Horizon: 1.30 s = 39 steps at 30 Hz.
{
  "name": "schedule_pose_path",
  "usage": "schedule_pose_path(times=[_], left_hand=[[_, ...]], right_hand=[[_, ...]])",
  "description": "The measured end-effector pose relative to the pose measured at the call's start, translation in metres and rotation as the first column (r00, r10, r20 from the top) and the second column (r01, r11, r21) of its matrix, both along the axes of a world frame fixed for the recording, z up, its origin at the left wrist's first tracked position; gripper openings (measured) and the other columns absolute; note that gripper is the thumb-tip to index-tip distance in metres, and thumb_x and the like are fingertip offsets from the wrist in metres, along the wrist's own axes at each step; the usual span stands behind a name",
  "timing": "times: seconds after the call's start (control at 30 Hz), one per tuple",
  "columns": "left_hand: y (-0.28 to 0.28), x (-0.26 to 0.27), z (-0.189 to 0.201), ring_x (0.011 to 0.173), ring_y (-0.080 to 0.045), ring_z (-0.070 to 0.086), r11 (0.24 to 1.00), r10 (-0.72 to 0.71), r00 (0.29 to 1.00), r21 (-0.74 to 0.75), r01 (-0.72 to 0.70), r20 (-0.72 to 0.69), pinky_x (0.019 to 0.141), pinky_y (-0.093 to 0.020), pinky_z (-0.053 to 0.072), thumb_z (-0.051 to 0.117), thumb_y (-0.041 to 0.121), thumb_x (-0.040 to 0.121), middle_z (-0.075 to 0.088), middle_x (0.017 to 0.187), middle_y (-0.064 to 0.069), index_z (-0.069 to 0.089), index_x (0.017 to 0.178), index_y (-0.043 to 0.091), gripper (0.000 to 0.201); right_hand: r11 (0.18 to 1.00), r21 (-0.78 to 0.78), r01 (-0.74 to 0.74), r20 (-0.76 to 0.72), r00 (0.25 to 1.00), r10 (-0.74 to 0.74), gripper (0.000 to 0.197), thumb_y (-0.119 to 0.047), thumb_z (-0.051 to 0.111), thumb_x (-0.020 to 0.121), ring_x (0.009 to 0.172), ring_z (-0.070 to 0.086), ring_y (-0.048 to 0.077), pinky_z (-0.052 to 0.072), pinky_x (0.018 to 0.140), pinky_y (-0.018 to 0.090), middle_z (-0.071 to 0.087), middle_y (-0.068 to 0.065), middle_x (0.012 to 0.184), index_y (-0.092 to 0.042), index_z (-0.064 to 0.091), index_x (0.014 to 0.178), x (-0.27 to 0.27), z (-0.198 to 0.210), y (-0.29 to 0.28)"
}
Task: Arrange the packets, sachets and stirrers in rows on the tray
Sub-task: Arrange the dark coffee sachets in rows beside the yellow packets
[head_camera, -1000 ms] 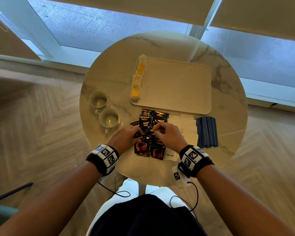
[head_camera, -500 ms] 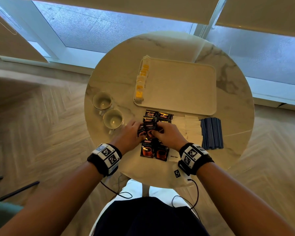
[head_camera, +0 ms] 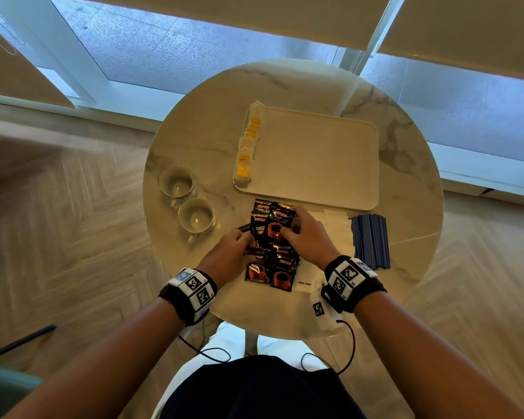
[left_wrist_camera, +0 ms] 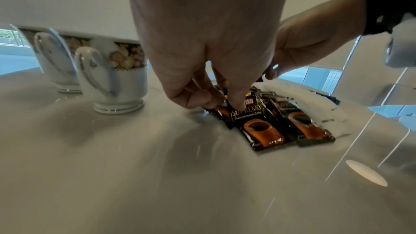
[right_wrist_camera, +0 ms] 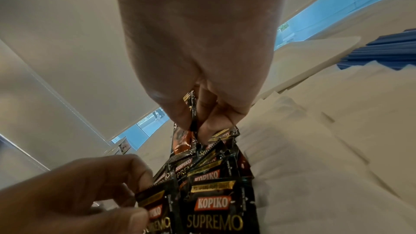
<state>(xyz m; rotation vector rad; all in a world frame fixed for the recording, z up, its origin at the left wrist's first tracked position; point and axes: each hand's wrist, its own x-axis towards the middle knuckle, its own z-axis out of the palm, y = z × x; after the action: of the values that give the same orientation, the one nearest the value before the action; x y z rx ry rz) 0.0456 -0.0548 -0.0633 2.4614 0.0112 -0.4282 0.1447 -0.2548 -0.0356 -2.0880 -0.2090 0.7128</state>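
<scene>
A pile of black coffee sachets point(head_camera: 268, 269) lies on the round table, just in front of the cream tray point(head_camera: 315, 158). My right hand point(head_camera: 289, 228) pinches one sachet point(head_camera: 276, 225) at the far end of the pile; the right wrist view shows thumb and fingers clamped on the sachet's edge point(right_wrist_camera: 192, 118). My left hand point(head_camera: 247, 240) pinches another sachet point(left_wrist_camera: 245, 111) at the pile's left side. Tea bags with yellow tags point(head_camera: 248, 146) line the tray's left edge. White sugar packets point(head_camera: 336, 228) and blue stirrers point(head_camera: 371, 241) lie to the right of the pile.
Two cups point(head_camera: 176, 182) point(head_camera: 195, 216) stand left of the sachets, close to my left hand. The table's front edge point(head_camera: 285, 335) is near my wrists. Most of the tray's surface is bare. Windows and blinds are beyond the table.
My right hand has moved from the middle of the pile to its far end, toward the tray, with a sachet pinched. My left hand stays at the pile's left side.
</scene>
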Motion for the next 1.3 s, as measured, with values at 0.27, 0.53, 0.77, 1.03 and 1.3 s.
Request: schedule_pose_path(times=[0.27,0.53,0.77,1.03,1.3], left_hand=[[0.016,0.010,0.035,0.085,-0.011,0.057,0.995,-0.072,0.966,-0.054,0.088,0.248,0.075,-0.026,0.053,0.057,0.025,0.098,0.061,0.103,0.001,0.065,0.111,0.013,0.019],[0.015,0.078,0.065,0.103,-0.014,0.061,0.983,0.139,0.924,-0.166,-0.084,0.357,0.093,-0.009,0.045,0.068,0.009,0.091,0.064,0.118,-0.010,0.071,0.104,0.005,0.014],[0.023,0.146,0.075,0.085,-0.014,0.065,0.972,0.203,0.898,-0.191,-0.136,0.389,0.078,-0.017,0.053,0.069,0.011,0.089,0.069,0.104,-0.006,0.072,0.104,0.011,0.015],[0.039,0.229,0.068,0.085,-0.013,0.065,0.968,0.237,0.890,-0.177,-0.181,0.388,0.080,-0.033,0.058,0.071,0.012,0.087,0.069,0.101,-0.001,0.067,0.100,0.016,0.014],[0.053,0.299,0.049,0.105,-0.023,0.059,0.982,0.126,0.960,0.103,-0.156,0.248,0.086,-0.042,0.055,0.072,0.023,0.085,0.055,0.118,-0.001,0.063,0.113,0.025,0.030]], right_hand=[[0.999,0.016,-0.043,-0.023,0.999,0.043,0.013,-0.024,0.053,0.103,0.084,0.065,0.006,0.048,0.066,0.016,0.068,-0.003,0.096,-0.022,0.059,0.114,0.012,0.006,0.016],[0.986,0.164,-0.018,-0.059,0.998,0.028,0.018,-0.019,0.048,0.103,0.073,0.055,0.017,0.043,0.069,0.037,0.063,0.000,0.081,-0.021,0.063,0.093,0.042,0.024,0.032],[0.969,0.232,0.083,0.003,0.996,-0.086,0.009,-0.022,0.058,0.100,0.083,0.070,0.016,0.054,0.075,0.036,0.075,0.003,0.090,-0.023,0.064,0.107,0.092,0.040,0.036],[0.970,0.196,0.146,0.140,0.975,-0.175,0.016,-0.011,0.070,0.091,0.076,0.071,0.011,0.056,0.071,0.028,0.071,-0.001,0.092,-0.017,0.065,0.105,0.166,0.033,0.057],[0.977,0.104,0.184,0.160,0.967,-0.199,0.017,-0.010,0.071,0.088,0.085,0.073,0.022,0.053,0.067,0.029,0.074,0.005,0.095,-0.020,0.066,0.101,0.256,-0.004,0.077]])
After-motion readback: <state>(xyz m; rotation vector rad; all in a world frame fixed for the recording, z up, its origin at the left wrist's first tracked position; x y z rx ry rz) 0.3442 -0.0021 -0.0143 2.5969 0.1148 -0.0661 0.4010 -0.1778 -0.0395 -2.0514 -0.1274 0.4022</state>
